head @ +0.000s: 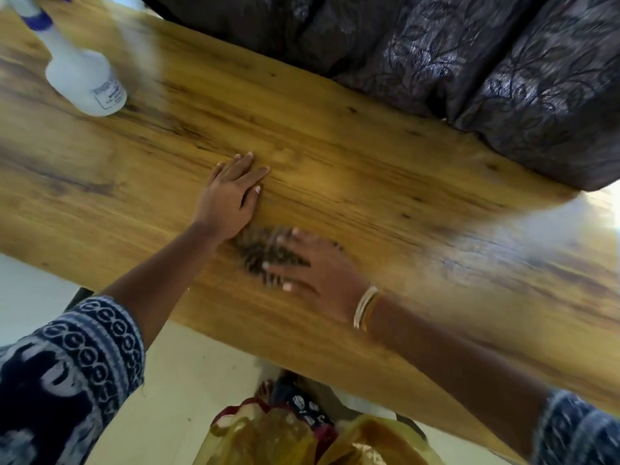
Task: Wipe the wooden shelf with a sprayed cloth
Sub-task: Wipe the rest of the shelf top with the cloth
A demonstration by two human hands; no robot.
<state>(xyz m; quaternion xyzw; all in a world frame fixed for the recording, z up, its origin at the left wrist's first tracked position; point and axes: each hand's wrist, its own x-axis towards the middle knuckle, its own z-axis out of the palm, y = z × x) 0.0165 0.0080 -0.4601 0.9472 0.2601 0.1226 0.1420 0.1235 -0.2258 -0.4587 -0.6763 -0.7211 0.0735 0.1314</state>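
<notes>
A: Risk came first. What could have gone wrong from there?

B: Cloth point(268, 255) was the weak point. The right hand point(318, 273) lay flat on it with straight, spread fingers, pressing rather than gripping, so that grip had hold of nothing by curl or pinch. A fast stroke could have let the cloth bunch up or slip out from under the palm. The view was motion-blurred there, so how much cloth sat beneath the hand could not be told.

A: And the other hand?

B: The left hand point(231, 193) rested open on the wooden shelf point(369, 182), fingers straight, holding nothing. It sat just beside the cloth, at about eleven o'clock from it. A stroke in that direction would likely have run into it.

A: Anything else in the way?

B: A white spray bottle point(84, 78) stood well apart at about ten o'clock from the hands, near the shelf's far left end. A long sweep that way could have knocked it over. Dark patterned fabric point(469, 78) hung along the shelf's far edge, from twelve to two o'clock, and a damp cloth could have brushed it.

A: Where did the cloth lie against the right grip?

B: Under the fingers and fingertips, showing at about ten o'clock of the palm, touching the shelf near its front edge.
</notes>
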